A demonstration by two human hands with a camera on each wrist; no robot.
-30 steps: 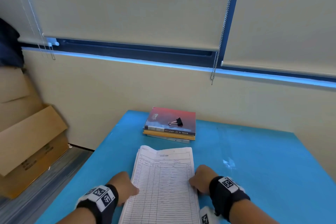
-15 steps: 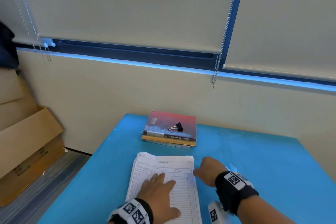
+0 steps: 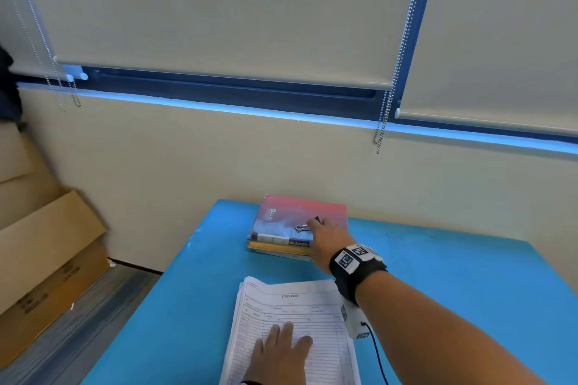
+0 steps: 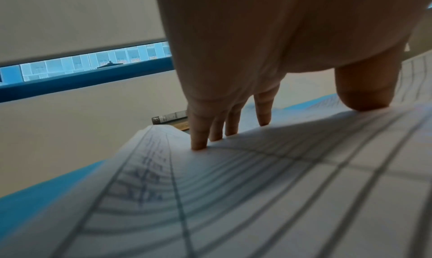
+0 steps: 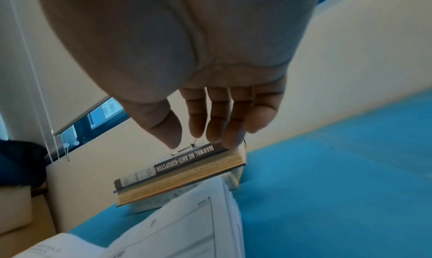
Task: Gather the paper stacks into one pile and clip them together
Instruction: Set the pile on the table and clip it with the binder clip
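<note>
A pile of printed stock-card sheets (image 3: pixel 300 306) lies on the blue table (image 3: pixel 453 291) near me. My left hand (image 3: pixel 289 334) lies flat on it, and its straight fingers (image 4: pixel 198 136) press the top sheet, whose far left corner curls up. A black binder clip (image 3: pixel 301 227) with silver wire handles sits on top of a stack of books (image 3: pixel 281 219) at the table's far edge. My right hand (image 3: pixel 316 223) reaches over the books. Its fingers cover the clip's black body, and the thumb stands apart from them. In the right wrist view the wire handles (image 5: pixel 184 150) show between thumb and fingertips, unpinched.
The book stack (image 5: pixel 182 180) rests close to the wall under a window with roller blinds. A bead chain (image 3: pixel 380 134) hangs behind the table. Cardboard boxes (image 3: pixel 47 253) stand on the floor to the left. A black cable (image 3: pixel 380 359) hangs from my right wrist beside the papers.
My right hand left the pile's right edge and reached forward to the clip on the books. My left hand moved from the pile's left edge onto the top sheet.
</note>
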